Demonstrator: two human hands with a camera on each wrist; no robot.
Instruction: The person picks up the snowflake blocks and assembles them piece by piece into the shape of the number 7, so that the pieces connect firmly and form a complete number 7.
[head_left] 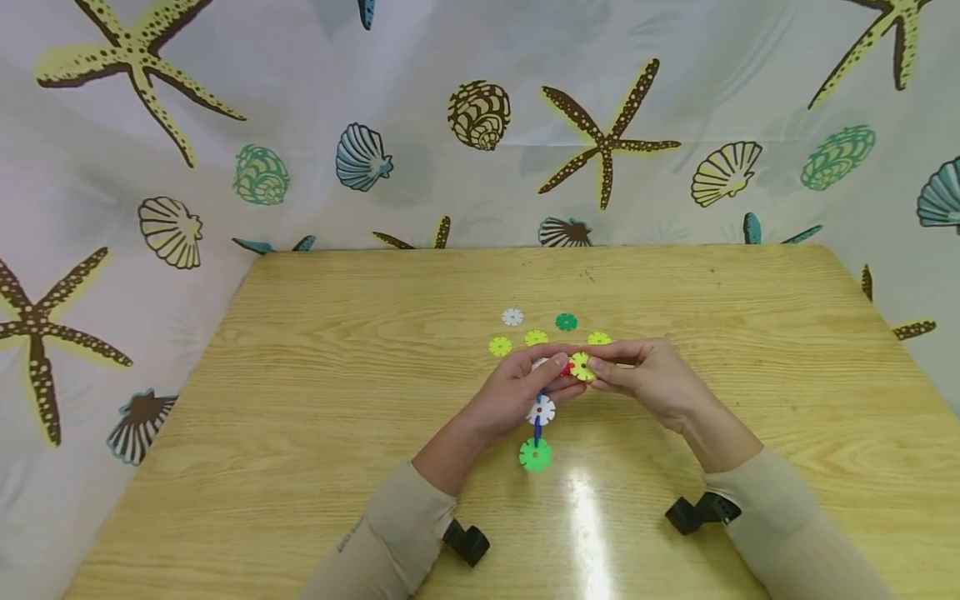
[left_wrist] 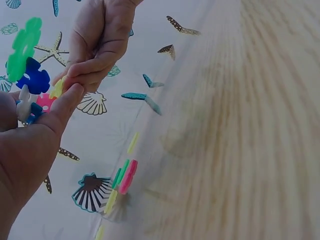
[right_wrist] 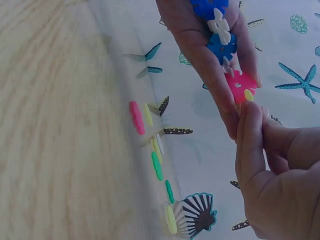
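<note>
A chain of notched plastic discs hangs from my left hand, whose thumb and fingers grip it near its upper end. At the chain's lower end is a light green disc, with white and blue discs above it. The pink disc sits between the left fingers at the upper end. My right hand pinches a yellow notched disc by its edge, right at the pink disc's rim. In the right wrist view the right fingers hide most of the yellow disc.
Beyond the hands, loose discs lie flat on the wooden table: white, dark green, yellow and a pink one among them. A cloth printed with shells and starfish hangs along the table's far edge.
</note>
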